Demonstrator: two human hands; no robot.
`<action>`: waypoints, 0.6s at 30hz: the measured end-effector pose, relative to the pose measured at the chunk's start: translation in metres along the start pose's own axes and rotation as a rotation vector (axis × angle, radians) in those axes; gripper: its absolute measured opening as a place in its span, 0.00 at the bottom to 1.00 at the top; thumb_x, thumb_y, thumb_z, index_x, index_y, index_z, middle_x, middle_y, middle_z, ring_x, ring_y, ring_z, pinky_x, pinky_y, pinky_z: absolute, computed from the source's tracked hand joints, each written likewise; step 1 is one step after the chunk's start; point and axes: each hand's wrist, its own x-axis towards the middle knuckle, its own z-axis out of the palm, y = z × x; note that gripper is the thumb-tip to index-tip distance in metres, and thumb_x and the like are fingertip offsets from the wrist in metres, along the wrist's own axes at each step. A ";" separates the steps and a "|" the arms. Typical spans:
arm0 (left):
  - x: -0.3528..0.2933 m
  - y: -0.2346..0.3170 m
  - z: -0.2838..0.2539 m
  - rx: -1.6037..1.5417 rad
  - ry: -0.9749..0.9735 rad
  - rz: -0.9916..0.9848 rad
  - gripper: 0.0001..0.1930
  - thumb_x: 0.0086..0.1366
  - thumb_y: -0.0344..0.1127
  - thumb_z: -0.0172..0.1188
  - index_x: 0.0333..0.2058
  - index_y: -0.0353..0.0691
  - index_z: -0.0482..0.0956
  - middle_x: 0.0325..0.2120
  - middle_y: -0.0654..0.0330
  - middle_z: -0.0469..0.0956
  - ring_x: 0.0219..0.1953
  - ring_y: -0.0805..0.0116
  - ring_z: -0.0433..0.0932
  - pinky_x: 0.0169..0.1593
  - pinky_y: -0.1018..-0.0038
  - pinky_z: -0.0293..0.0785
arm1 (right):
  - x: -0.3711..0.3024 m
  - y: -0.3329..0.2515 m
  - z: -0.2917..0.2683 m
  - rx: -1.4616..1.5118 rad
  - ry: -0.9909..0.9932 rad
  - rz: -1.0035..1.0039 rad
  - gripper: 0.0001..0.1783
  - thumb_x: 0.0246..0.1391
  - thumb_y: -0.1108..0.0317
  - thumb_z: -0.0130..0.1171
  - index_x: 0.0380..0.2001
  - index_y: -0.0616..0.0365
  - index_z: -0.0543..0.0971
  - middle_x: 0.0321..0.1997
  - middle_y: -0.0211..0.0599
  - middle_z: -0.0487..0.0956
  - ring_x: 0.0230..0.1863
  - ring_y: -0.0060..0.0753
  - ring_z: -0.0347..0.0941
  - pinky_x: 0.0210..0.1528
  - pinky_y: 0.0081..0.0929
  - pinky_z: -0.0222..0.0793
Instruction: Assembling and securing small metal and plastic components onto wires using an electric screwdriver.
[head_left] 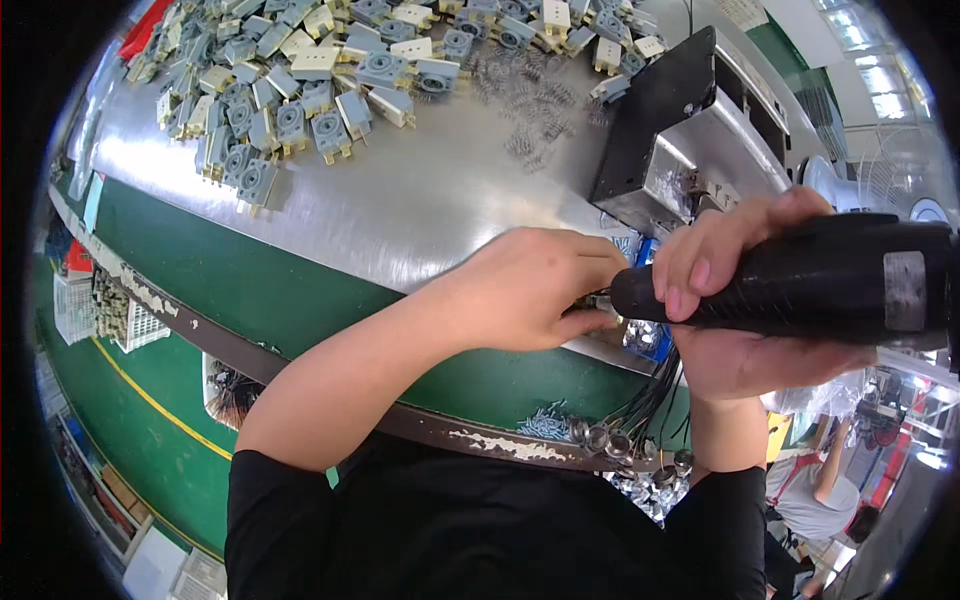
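My right hand (712, 265) is wrapped round a black cylindrical electric screwdriver (835, 275), held nearly level with its nose pointing left. At that nose, my left hand (545, 285) is closed in a pinch. A small metallic piece (598, 301) shows between its thumb and fingers, mostly hidden, so its kind is unclear. Under the hands lies a blue tray (660, 345) with shiny metal bits. Close by, toward my body, are a small heap of screws (545, 424) and several round metal parts (598, 438) with black wires.
Grey-and-cream plastic housings (330, 75) are heaped across the far left of the metal tabletop (400, 190). Loose coil springs (530, 100) lie beside them. A black-and-steel box (690, 140) stands right of the springs. A co-worker (815, 490) is at the lower right.
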 end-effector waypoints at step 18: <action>-0.002 0.001 -0.003 0.011 -0.035 -0.016 0.18 0.58 0.40 0.70 0.43 0.37 0.81 0.39 0.56 0.81 0.43 0.48 0.81 0.45 0.58 0.78 | -0.005 0.009 -0.001 0.026 -0.182 -0.125 0.56 0.49 0.15 0.52 0.57 0.57 0.66 0.25 0.35 0.73 0.19 0.30 0.71 0.24 0.31 0.69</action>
